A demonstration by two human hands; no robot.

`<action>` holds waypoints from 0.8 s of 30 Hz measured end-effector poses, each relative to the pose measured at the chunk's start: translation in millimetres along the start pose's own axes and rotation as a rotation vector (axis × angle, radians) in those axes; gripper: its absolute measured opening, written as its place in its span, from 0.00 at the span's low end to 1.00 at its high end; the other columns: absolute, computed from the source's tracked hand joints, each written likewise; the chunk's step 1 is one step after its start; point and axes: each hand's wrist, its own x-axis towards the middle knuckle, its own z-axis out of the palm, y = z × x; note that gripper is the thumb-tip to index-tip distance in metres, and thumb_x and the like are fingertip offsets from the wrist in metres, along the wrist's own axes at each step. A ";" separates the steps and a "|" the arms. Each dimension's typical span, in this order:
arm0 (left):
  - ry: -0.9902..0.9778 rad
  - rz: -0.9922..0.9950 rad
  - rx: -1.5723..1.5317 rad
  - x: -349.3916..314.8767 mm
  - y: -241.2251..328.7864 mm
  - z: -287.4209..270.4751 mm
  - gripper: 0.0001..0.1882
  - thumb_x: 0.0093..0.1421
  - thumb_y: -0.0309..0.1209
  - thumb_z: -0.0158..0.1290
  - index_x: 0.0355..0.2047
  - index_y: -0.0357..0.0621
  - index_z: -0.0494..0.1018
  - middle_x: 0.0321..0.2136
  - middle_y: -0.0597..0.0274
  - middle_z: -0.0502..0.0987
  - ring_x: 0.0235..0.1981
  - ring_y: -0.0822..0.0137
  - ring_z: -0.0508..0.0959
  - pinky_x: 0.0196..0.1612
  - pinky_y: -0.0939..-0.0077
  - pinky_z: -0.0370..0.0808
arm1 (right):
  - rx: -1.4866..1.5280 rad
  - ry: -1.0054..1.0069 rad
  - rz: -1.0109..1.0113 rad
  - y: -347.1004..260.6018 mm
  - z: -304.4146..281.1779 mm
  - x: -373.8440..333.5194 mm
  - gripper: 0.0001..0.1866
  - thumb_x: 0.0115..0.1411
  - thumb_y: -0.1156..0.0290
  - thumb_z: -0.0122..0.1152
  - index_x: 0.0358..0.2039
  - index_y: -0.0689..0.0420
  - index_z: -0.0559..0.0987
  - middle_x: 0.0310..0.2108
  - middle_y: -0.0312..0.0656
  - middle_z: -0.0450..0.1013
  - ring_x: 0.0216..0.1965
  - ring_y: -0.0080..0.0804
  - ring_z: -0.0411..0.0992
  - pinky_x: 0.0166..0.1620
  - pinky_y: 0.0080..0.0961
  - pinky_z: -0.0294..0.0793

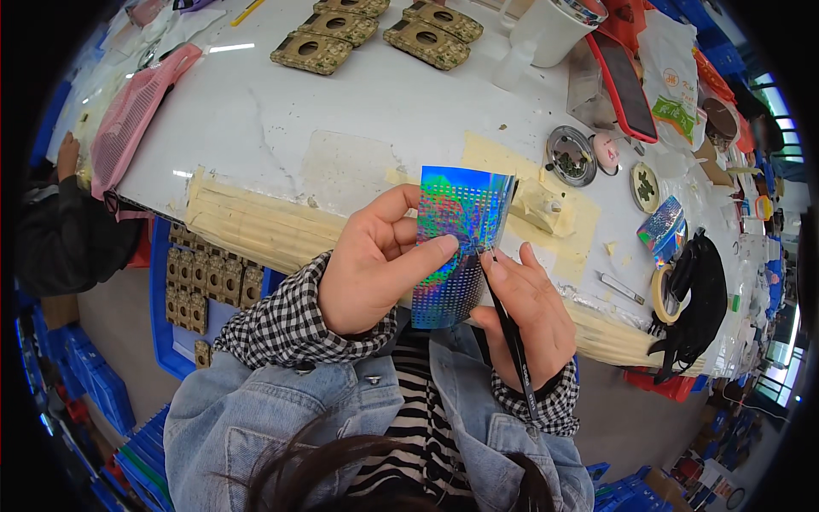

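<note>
A shiny holographic sheet (450, 299) with rows of small squares stands tilted in front of my chest. My left hand (363, 273) grips it by the left side, thumb across its face and fingers behind. Black tweezers (510, 333) are pinched in my right hand (542, 320), their fine tip touching or close to the sheet's right part. Whether a small piece sits in the tip is too small to make out. Above the hands on the table lie several camouflage-patterned plastic parts (314, 51), each with a round hole.
A blue tray (162, 341) of similar camouflage parts is below the table's left side. A pink mesh basket (141, 119) stands at the left edge. On the right are a white mug (546, 34), red-cased phone (627, 85), round dish (572, 156), tape roll (663, 294) and black bag (704, 290).
</note>
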 end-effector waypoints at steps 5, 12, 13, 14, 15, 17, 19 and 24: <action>0.008 -0.009 0.016 -0.5 0.3 -0.3 0.19 0.61 0.19 0.49 0.53 0.36 0.61 0.39 0.56 0.78 0.40 0.73 0.78 0.45 0.78 0.75 | -0.009 0.016 0.000 0.3 2.8 -1.8 0.23 0.48 0.74 0.69 0.46 0.65 0.75 0.38 0.51 0.77 0.45 0.45 0.76 0.50 0.45 0.73; 0.004 -0.065 -0.087 2.6 -3.0 -3.1 0.18 0.61 0.20 0.49 0.52 0.36 0.61 0.38 0.55 0.79 0.39 0.71 0.79 0.43 0.79 0.76 | -0.074 -0.002 -0.039 0.2 2.0 -1.5 0.22 0.49 0.70 0.69 0.44 0.65 0.77 0.37 0.51 0.77 0.45 0.43 0.76 0.50 0.44 0.74; 0.010 -0.086 -0.115 3.4 -3.1 -3.1 0.18 0.61 0.20 0.49 0.51 0.36 0.62 0.38 0.54 0.79 0.39 0.71 0.79 0.42 0.79 0.77 | -0.114 -0.020 -0.058 0.1 1.3 -1.5 0.21 0.50 0.69 0.68 0.44 0.65 0.77 0.37 0.50 0.77 0.45 0.43 0.76 0.50 0.44 0.74; 0.018 -0.087 -0.127 3.3 -2.7 -3.0 0.18 0.61 0.20 0.49 0.51 0.36 0.61 0.38 0.54 0.79 0.39 0.71 0.79 0.42 0.78 0.77 | -0.153 -0.037 -0.077 0.1 0.8 -1.3 0.21 0.50 0.68 0.68 0.43 0.64 0.77 0.37 0.50 0.77 0.44 0.42 0.76 0.50 0.44 0.74; 0.020 -0.091 -0.141 3.1 -1.7 -1.9 0.18 0.61 0.20 0.49 0.51 0.36 0.61 0.38 0.54 0.79 0.39 0.70 0.79 0.42 0.78 0.77 | -0.179 -0.040 -0.087 -0.2 -0.3 -1.0 0.20 0.50 0.68 0.68 0.43 0.64 0.78 0.37 0.49 0.76 0.44 0.41 0.76 0.50 0.43 0.74; 0.026 -0.100 -0.154 3.5 -0.7 -0.6 0.18 0.61 0.20 0.49 0.52 0.35 0.61 0.38 0.53 0.79 0.39 0.70 0.79 0.42 0.78 0.77 | -0.231 -0.048 -0.108 -1.1 -1.2 -0.1 0.19 0.51 0.66 0.67 0.42 0.63 0.79 0.36 0.46 0.76 0.42 0.39 0.76 0.50 0.42 0.74; 0.037 -0.107 -0.152 4.1 -0.9 -0.7 0.19 0.61 0.20 0.49 0.52 0.35 0.60 0.38 0.52 0.79 0.39 0.69 0.79 0.42 0.77 0.77 | -0.256 -0.041 -0.132 -1.1 -0.6 0.3 0.18 0.51 0.66 0.67 0.41 0.62 0.80 0.35 0.44 0.76 0.41 0.37 0.75 0.49 0.42 0.74; 0.022 -0.105 -0.158 4.4 -1.6 -2.1 0.19 0.61 0.20 0.48 0.52 0.35 0.60 0.38 0.52 0.78 0.39 0.69 0.79 0.42 0.77 0.78 | -0.264 -0.036 -0.174 1.4 -0.2 1.0 0.17 0.51 0.66 0.66 0.40 0.61 0.80 0.34 0.42 0.75 0.39 0.36 0.75 0.49 0.41 0.75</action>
